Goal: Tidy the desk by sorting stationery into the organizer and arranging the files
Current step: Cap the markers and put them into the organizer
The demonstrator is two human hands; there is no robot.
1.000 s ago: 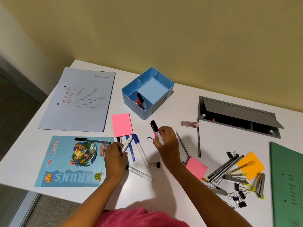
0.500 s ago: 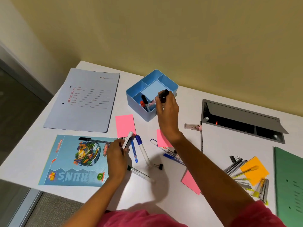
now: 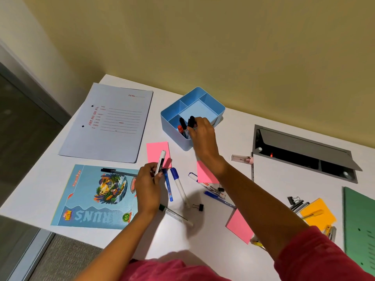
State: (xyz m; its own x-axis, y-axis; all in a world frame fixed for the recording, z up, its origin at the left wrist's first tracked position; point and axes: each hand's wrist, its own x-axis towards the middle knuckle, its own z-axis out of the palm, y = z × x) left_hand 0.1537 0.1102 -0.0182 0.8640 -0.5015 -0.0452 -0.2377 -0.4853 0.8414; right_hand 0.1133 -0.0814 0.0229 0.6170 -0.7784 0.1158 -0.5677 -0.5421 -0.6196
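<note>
You held a black-capped marker (image 3: 191, 121) upright in your right hand (image 3: 203, 134) at the front compartment of the blue organizer (image 3: 172, 132), where two other markers (image 3: 182, 126) stood. Your left hand (image 3: 148, 183) pinched a white marker (image 3: 161, 161), tilted. A pale grey file (image 3: 109, 122) lay flat left of the organizer. A green file (image 3: 361, 230) lay far right.

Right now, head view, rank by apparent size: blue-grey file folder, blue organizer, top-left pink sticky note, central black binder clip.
1. blue-grey file folder
2. blue organizer
3. pink sticky note
4. black binder clip
Clear gaps, no ties.
</note>
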